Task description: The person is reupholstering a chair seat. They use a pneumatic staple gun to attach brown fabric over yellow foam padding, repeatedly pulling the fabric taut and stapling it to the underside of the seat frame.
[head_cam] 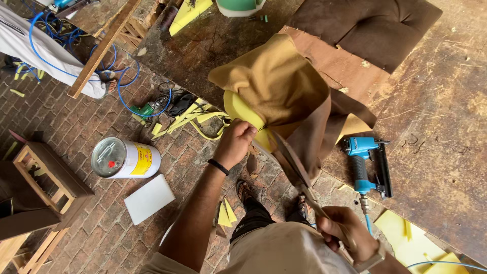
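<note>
The left hand point(236, 143) pinches the brown fabric's point(276, 83) hem at the bench point(436, 122) edge, arm stretched forward; the right hand point(345, 228) grips a tool handle point(309, 195) nearer the body, blue stapler point(361, 162) just beyond it

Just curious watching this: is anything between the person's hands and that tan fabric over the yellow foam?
Nothing visible. The left hand already pinches the tan fabric at the yellow foam edge; the right hand grips its stretched lower end. The blue staple gun lies aside on the workbench.
</note>
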A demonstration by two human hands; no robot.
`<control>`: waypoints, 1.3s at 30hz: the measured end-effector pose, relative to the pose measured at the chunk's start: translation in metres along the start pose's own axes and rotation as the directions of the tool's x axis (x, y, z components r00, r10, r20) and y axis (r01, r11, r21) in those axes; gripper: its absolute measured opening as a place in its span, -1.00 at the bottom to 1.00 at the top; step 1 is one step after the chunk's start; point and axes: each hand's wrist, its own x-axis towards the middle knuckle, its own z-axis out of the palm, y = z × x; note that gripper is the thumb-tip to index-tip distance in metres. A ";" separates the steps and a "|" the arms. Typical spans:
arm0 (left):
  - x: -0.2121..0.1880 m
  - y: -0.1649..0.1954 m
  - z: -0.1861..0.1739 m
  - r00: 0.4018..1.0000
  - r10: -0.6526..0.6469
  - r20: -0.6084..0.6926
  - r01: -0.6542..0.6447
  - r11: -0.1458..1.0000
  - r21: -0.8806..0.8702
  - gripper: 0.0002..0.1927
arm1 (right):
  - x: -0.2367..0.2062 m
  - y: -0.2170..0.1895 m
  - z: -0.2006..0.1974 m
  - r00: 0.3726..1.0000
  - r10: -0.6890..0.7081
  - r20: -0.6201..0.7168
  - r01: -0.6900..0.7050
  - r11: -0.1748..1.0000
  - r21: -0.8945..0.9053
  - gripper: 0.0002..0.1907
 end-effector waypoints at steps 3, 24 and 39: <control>0.003 -0.004 -0.004 0.995 -0.096 0.038 0.102 0.977 -0.190 -0.72 | 0.016 0.000 0.027 0.980 0.197 -0.022 -0.190 0.967 0.172 -0.40; 0.005 -0.002 -0.072 0.908 0.355 -0.225 -0.235 0.872 0.429 -0.55 | 0.015 -0.026 0.005 0.752 -0.327 -0.573 0.329 0.939 -0.104 -0.59; 0.097 0.104 -0.040 0.672 0.633 0.385 -0.739 0.540 0.403 -0.74 | 0.160 -0.277 -0.135 0.691 -0.462 -0.557 -0.412 0.382 -0.827 -0.53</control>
